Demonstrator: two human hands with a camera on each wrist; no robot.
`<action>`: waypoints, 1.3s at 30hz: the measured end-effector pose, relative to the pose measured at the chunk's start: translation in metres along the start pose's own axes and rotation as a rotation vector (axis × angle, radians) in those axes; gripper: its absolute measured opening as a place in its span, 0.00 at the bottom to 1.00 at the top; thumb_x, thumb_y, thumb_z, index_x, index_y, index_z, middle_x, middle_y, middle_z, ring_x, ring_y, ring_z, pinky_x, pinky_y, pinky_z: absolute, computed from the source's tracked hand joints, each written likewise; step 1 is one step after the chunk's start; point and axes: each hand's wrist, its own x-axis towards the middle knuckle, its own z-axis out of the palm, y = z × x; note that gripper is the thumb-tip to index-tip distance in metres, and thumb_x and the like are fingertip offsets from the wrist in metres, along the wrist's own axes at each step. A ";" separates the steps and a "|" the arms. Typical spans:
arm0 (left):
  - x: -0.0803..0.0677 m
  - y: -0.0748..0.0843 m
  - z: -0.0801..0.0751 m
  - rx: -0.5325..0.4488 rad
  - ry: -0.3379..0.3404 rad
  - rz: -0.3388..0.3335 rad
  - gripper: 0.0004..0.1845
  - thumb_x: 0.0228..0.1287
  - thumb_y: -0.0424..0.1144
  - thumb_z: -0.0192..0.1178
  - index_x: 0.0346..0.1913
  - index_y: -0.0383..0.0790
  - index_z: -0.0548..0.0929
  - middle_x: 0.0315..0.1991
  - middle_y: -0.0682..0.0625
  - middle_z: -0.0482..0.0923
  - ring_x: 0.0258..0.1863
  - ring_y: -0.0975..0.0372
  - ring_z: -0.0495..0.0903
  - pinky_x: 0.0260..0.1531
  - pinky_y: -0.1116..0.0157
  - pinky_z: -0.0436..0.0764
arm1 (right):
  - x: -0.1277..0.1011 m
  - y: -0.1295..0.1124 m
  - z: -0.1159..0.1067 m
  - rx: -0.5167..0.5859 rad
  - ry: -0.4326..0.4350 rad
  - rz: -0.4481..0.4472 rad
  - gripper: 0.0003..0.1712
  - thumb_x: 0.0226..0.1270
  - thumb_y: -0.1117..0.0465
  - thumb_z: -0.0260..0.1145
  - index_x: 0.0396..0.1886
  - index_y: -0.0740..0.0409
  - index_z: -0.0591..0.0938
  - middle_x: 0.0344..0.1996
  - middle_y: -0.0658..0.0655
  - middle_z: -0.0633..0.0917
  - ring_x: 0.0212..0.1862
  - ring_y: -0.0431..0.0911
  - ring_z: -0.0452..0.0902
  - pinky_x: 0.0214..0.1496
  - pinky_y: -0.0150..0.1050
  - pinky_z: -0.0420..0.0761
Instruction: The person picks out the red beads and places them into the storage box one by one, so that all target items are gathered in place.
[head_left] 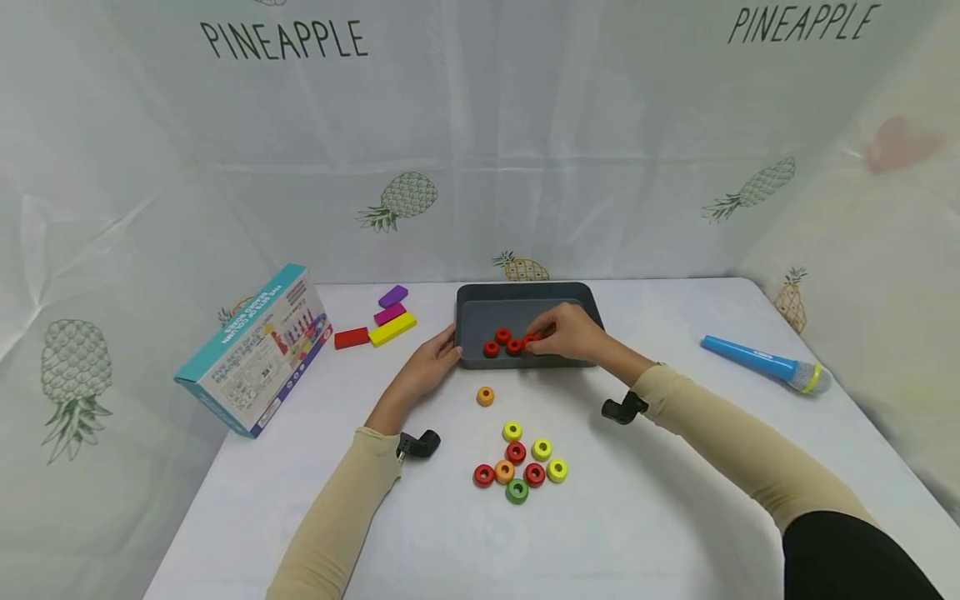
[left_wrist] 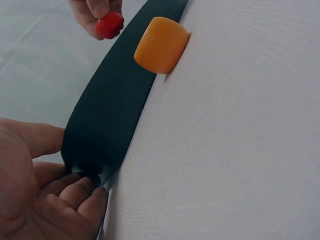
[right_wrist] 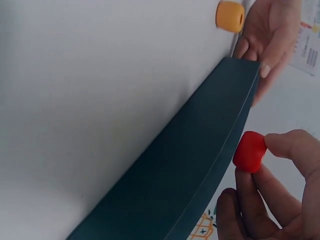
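A dark grey rectangular tray (head_left: pixel 525 308) stands toward the back of the table. My left hand (head_left: pixel 431 362) holds its near left corner, thumb at the rim and fingers along the side. Over the tray's front part, my right hand (head_left: pixel 566 332) pinches a red bead (right_wrist: pixel 250 151) between thumb and fingers. Inside the tray lie several other red beads (head_left: pixel 503 336), close to the pinched one. Just in front of the tray sits an orange bead (head_left: pixel 485 396), its hole facing up in the head view.
Nearer to me lies a loose group of red, yellow, orange and green beads (head_left: pixel 517 491). Left of the tray are several coloured blocks (head_left: pixel 392 328) and a standing toy box (head_left: pixel 258 354). A blue microphone (head_left: pixel 765 362) lies at the right. A pineapple-print sheet (head_left: pixel 480 142) hangs behind.
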 end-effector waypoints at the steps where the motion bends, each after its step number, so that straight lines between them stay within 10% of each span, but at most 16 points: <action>1: 0.000 0.000 0.000 0.000 -0.001 0.001 0.34 0.78 0.50 0.52 0.81 0.57 0.55 0.79 0.51 0.60 0.79 0.57 0.59 0.78 0.53 0.58 | 0.001 0.001 0.000 -0.002 0.003 0.003 0.13 0.57 0.61 0.76 0.43 0.59 0.91 0.37 0.55 0.92 0.35 0.42 0.85 0.34 0.33 0.84; 39: -0.002 0.001 -0.002 -0.001 -0.015 0.025 0.34 0.78 0.49 0.53 0.81 0.54 0.54 0.79 0.51 0.60 0.78 0.58 0.62 0.78 0.54 0.59 | 0.046 0.019 0.005 -0.155 -0.035 0.082 0.16 0.62 0.57 0.74 0.48 0.57 0.90 0.48 0.58 0.90 0.52 0.52 0.85 0.55 0.51 0.85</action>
